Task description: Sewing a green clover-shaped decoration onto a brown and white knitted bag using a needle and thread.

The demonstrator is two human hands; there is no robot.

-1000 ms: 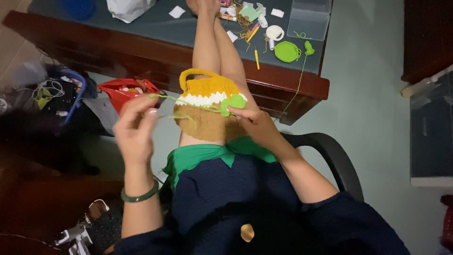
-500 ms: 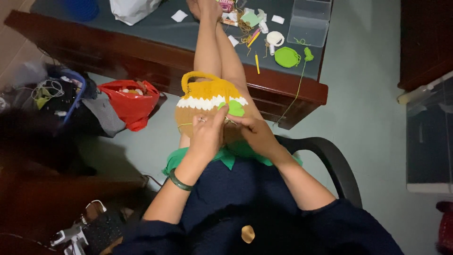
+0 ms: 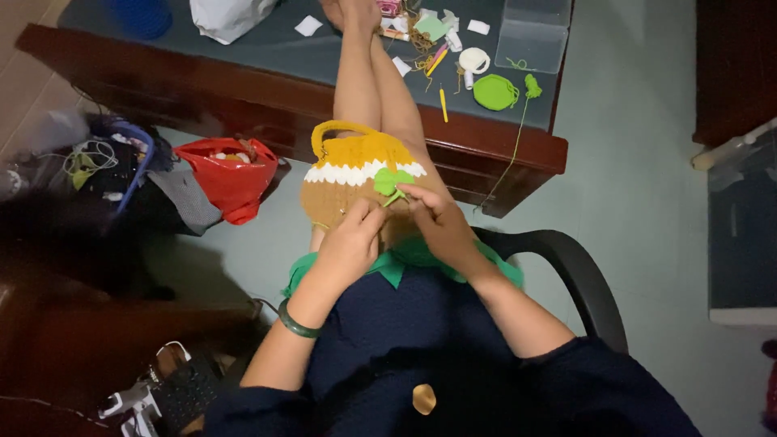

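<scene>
We saw the left hand [image 3: 352,239] pressed on the crocheted bag [image 3: 348,182]. The right hand [image 3: 437,222] pinched its green leaf [image 3: 392,181]. A green yarn disc [image 3: 494,91] lay on the surface [image 3: 267,57].

Crocheted bag [image 3: 356,182]: lower edge hidden behind left hand [image 3: 350,247] and right hand [image 3: 441,226].
Needle or hook: too small to tell.
Feet, 12 o'clock: cut off by top edge.
Blue item [image 3: 142,14], 11 o'clock: cropped.
Desk clutter [image 3: 437,40]: small, indistinct.
Red bag [image 3: 231,178] contents: unclear.
</scene>
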